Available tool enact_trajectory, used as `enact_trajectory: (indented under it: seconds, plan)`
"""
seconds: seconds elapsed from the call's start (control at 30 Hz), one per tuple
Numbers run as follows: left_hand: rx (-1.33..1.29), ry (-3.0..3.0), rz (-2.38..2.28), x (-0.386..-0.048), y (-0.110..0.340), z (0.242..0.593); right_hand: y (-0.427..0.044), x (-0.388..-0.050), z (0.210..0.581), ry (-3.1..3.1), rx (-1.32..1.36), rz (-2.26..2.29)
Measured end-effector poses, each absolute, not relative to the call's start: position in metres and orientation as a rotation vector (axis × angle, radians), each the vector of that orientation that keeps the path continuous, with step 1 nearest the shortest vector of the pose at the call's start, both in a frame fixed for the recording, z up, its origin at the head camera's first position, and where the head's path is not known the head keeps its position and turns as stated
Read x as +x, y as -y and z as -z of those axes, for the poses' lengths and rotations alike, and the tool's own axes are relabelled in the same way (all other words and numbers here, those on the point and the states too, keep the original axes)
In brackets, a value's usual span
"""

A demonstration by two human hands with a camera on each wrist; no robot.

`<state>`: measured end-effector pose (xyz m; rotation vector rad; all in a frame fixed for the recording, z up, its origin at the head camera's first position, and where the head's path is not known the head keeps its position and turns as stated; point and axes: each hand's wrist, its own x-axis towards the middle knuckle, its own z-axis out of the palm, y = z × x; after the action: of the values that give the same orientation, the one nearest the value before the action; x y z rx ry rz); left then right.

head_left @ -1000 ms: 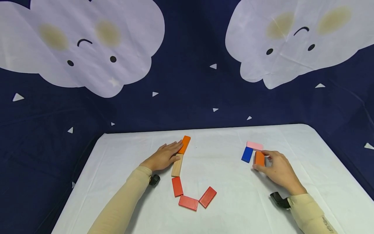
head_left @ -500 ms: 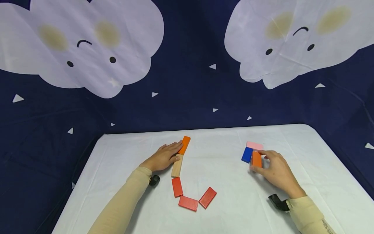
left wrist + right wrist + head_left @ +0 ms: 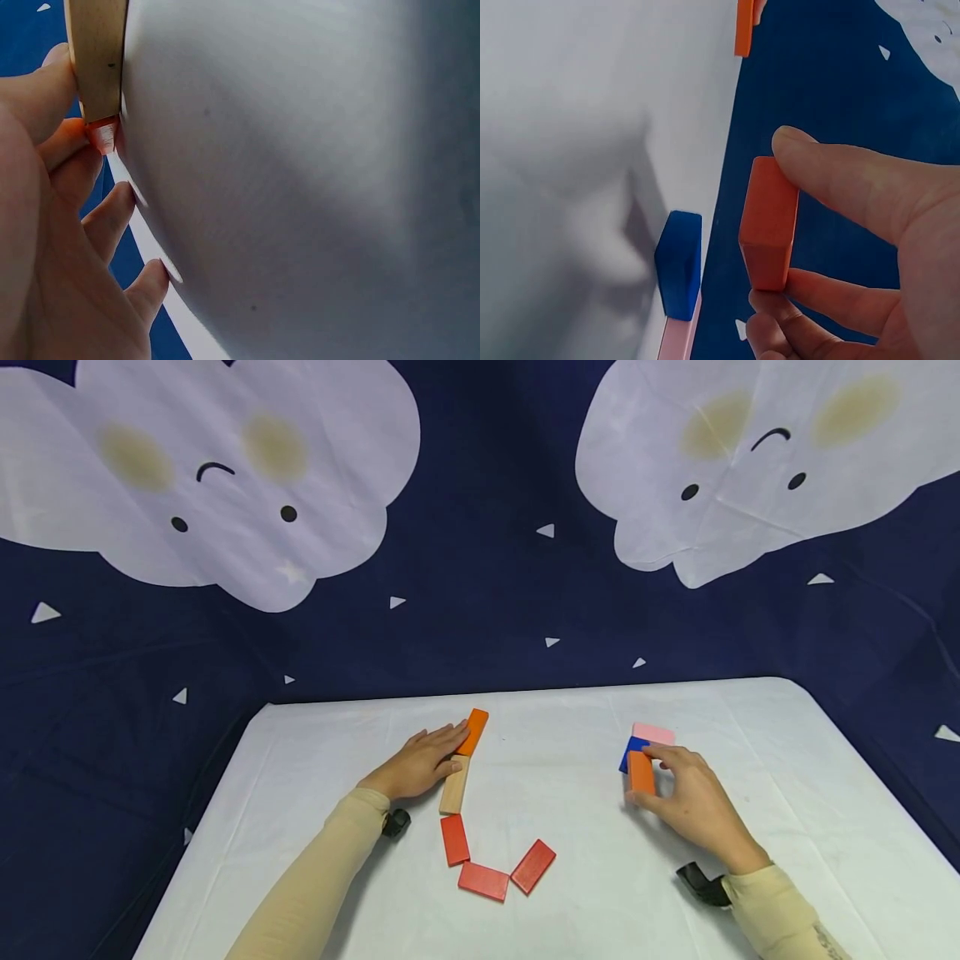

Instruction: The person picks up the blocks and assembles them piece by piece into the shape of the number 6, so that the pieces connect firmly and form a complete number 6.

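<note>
My right hand (image 3: 701, 802) pinches an orange block (image 3: 641, 772) between thumb and fingers. In the right wrist view this orange block (image 3: 769, 210) is held apart from the tabletop. Beside it, partly covered in the head view, lies a blue block (image 3: 636, 743), with a pink block (image 3: 654, 733) just behind. On the left, my left hand (image 3: 417, 765) rests with extended fingers against a second orange block (image 3: 474, 732). Its thumb touches the plain wooden block (image 3: 454, 787) adjoining that one, as the left wrist view also shows.
Three red blocks continue the curved row: one below the wooden block (image 3: 454, 840), another red block (image 3: 483, 881) at the bottom, and a slanted red block (image 3: 533, 867). A white cloth covers the table (image 3: 570, 793); a dark blue cloud-patterned curtain (image 3: 495, 568) hangs behind.
My right hand has carried its orange block leftward, away from beside the pink block to in front of the blue one. The left hand and the row of blocks have stayed put.
</note>
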<state>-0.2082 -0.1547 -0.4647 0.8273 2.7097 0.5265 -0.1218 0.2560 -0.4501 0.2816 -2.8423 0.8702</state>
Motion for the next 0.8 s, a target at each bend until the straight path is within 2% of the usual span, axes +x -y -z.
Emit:
enact_trajectory:
  seconds: [0.8]
  plan:
    - [0.837,-2.704,-0.543,-0.208,0.155,0.463,-0.217,-0.117,0.456,2.842,0.429,-0.847]
